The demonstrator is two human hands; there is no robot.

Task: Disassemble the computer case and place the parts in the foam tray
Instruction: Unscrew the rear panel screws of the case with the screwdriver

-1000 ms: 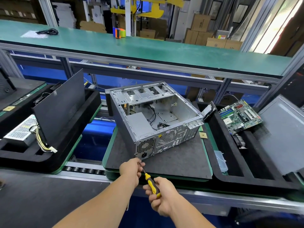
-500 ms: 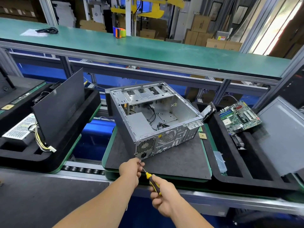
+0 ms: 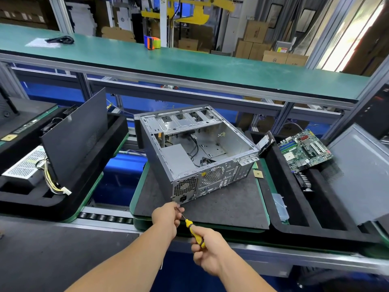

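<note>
Gripping: our right hand (image 3: 207, 248) curls round the yellow-and-black handle of the screwdriver (image 3: 194, 231), below the computer case (image 3: 195, 152).
Left hand: our left hand (image 3: 167, 218) pinches the screwdriver's thin shaft just beneath the case's near bottom corner, by the power socket.
Case: we see it open-topped, lying on a dark mat (image 3: 221, 207), rear panel toward us, cables inside.
Foam tray: the black foam tray (image 3: 294, 209) sits right of the case, holding a motherboard (image 3: 304, 150) and a grey side panel (image 3: 362, 175).
Left of case: another foam tray (image 3: 69, 197) with a black panel (image 3: 77, 133) and a power supply (image 3: 25, 165).
</note>
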